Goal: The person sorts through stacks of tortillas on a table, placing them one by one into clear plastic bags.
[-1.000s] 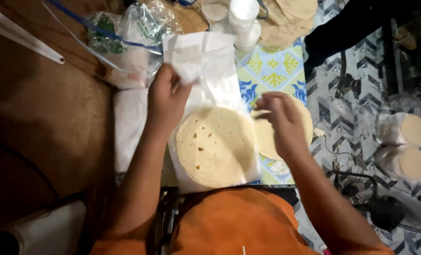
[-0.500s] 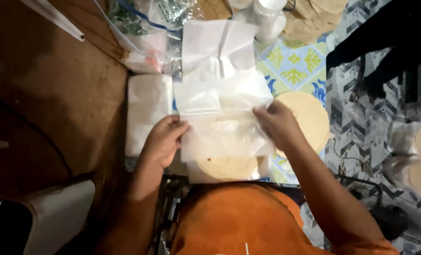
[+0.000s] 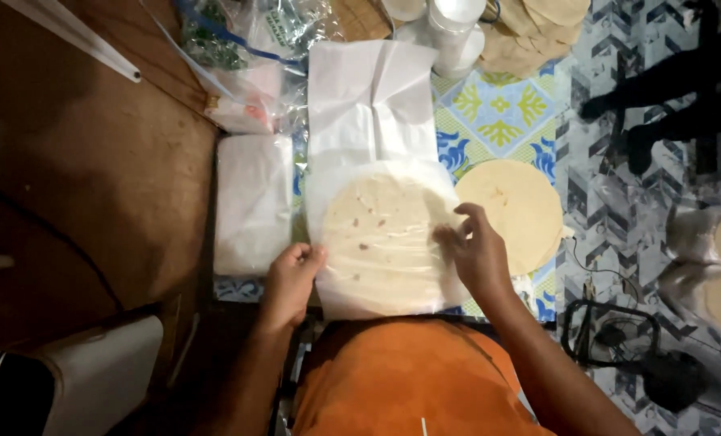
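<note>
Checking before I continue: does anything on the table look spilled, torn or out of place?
Nothing stands out. The bagged tortillas lie flat between the left hand and right hand; the loose tortilla beside them looks whole, with no spills visible.

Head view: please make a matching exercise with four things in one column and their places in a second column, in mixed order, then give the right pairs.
Things:
1. left hand
2. right hand
3. bare tortilla
4. folded white stack

Places:
A. left of the covered tortilla, by the wood
B. on the blue patterned cloth, to the right
C. at the wrap's left lower edge
D. on the wrap's right edge

Pairs: 1-C, 2-D, 3-B, 4-A
</note>
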